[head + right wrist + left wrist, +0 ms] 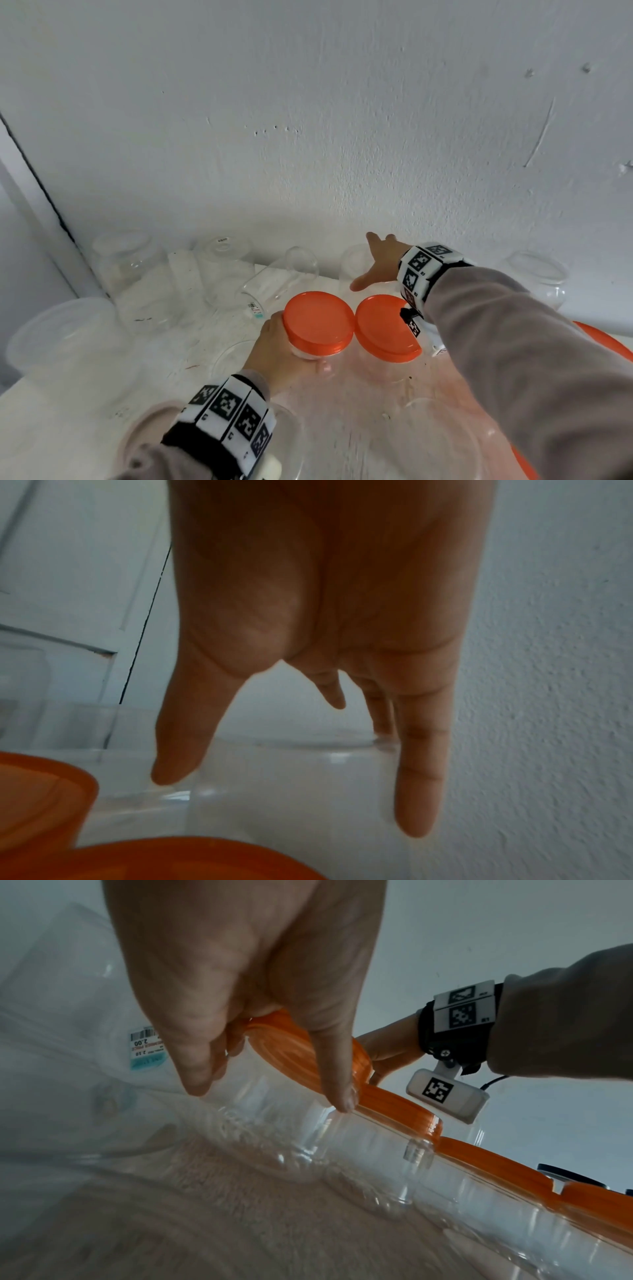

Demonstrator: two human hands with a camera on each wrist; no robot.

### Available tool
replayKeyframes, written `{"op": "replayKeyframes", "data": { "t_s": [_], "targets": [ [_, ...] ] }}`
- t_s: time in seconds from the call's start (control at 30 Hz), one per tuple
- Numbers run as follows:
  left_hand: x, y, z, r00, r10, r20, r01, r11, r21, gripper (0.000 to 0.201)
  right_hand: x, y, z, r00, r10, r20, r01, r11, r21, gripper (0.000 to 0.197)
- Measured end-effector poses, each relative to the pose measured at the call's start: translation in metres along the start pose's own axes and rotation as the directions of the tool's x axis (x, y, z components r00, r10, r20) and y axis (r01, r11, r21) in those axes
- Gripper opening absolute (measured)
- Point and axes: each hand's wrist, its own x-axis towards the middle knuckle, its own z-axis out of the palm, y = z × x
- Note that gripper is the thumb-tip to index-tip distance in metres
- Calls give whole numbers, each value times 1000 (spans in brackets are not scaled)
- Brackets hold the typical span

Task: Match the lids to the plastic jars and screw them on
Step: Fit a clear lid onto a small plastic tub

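Note:
My left hand (pixel 275 344) grips a clear plastic jar (pixel 274 1123) just under its orange lid (pixel 317 320); thumb and fingers (pixel 198 1069) curl round the neck. A second clear jar with an orange lid (pixel 385 325) stands touching it on the right. My right hand (pixel 375 262) reaches past both to the back of the table. It is spread over the mouth of an open, lidless clear jar (pixel 354 262). In the right wrist view its straight fingers (pixel 418 777) hang at the jar's rim (pixel 308 753), holding nothing.
Several lidless clear jars line the wall, one lying on its side (pixel 274 279) with a price label (pixel 255 310). Another stands at the right (pixel 537 277). Clear lids (pixel 442 442) lie near me, a large frosted container (pixel 61 339) on the left, orange lids (pixel 603 339) at the right edge.

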Motion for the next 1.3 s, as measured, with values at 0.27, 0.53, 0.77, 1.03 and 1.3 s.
{"op": "replayKeyframes", "data": {
  "t_s": [0.27, 0.53, 0.77, 1.03, 1.3],
  "targets": [
    [5, 14, 19, 997, -73, 34, 69, 993, 99, 107, -25, 24, -14, 982, -12, -187, 22, 998, 54, 119],
    [-22, 13, 13, 977, -91, 191, 12, 925, 379, 95, -66, 31, -15, 868, -134, -478, 244, 954, 176, 110],
    [-63, -13, 0, 938, -171, 300, -90, 717, 691, 81, -111, 24, -8, 839, -133, -528, 366, 856, 366, 106],
    [-95, -25, 0, 923, -232, 307, -90, 645, 759, 101, -159, 16, 14, 911, -158, -382, 358, 763, 538, 101],
    [-114, -24, -3, 955, -181, 236, -17, 759, 651, 92, -199, 27, 55, 957, -120, -265, 267, 723, 637, 93]
  ]
}}
